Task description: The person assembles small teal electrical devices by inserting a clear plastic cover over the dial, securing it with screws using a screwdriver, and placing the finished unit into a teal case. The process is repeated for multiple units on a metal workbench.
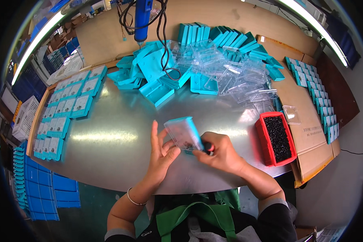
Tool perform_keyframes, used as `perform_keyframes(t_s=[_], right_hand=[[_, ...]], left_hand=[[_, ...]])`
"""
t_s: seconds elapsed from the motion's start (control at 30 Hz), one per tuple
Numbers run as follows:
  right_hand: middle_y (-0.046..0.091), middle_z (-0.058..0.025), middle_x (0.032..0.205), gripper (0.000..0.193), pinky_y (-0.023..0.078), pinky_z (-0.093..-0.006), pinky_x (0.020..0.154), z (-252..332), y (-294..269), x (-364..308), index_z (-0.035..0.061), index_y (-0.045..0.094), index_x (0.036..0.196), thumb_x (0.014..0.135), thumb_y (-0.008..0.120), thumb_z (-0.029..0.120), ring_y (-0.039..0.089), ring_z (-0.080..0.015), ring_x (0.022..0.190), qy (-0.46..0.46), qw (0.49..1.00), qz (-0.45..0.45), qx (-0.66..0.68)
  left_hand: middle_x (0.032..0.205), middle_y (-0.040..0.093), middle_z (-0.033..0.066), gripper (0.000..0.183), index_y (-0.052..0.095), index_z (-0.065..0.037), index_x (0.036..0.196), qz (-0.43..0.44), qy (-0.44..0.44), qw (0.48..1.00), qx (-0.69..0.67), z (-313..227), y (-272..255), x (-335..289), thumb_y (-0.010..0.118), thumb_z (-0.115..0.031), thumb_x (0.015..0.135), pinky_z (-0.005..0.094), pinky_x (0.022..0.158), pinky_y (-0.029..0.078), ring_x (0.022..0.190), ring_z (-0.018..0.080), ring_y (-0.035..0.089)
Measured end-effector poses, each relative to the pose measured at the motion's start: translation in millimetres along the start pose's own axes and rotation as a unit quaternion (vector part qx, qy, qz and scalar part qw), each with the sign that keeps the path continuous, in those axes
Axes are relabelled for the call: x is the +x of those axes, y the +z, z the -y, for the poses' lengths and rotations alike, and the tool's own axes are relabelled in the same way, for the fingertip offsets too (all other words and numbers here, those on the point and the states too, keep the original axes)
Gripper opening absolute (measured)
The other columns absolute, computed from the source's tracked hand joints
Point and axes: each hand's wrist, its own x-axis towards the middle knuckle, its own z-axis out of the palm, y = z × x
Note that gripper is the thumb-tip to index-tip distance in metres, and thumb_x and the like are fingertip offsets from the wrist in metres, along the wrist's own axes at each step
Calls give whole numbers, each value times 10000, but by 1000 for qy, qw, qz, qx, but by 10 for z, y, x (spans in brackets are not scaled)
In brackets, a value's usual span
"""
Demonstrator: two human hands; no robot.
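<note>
A teal box with a clear lid [182, 132] is held tilted above the metal table, small dark parts showing through the lid near its lower end. My left hand [161, 155] has its thumb and curled fingers at the box's left edge, while the index finger points up. Close against the box's right edge, my right hand [224, 151] is closed round a red-and-black tool end [208, 147]. The rest of that tool is hidden in the hand, so its kind is unclear.
Teal box shells [155, 90] and clear lids [242, 76] pile up at the back. A blue powered driver [142, 20] hangs above them on dark cables. Filled boxes stand in rows at left [68, 97] and right [316, 90]. A red bin [265, 139] holds small black parts.
</note>
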Motion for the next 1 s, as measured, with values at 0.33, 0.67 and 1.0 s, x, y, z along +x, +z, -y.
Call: perform_keyframes(t_s=[0.33,0.67,1.0], right_hand=[[615,-161,800,276,473,-393,582,-186,235,617,-2,606,939,803,702,219,594,-313,646,-30,994,91,48],[592,-153,892,221,517,-433,659,-1259,206,1088,4,613,963,766,668,89,630,-359,764,2,937,-87,-338],[597,-67,663,252,352,-266,390,-701,-465,-149,-5,575,798,890,627,224,645,-159,572,319,935,-45,146]], left_hand=[[1350,387,113,802,147,-209,1470,-45,-53,984,-166,152,-402,67,634,-265,836,468,1029,371,1237,266,426],[1322,451,135,802,222,-263,1458,8,-60,961,-270,134,-461,74,637,-422,790,548,1013,399,1200,346,488],[1396,387,190,768,207,-286,1464,60,-106,937,-327,50,-303,66,559,-490,812,566,995,405,1235,408,452]])
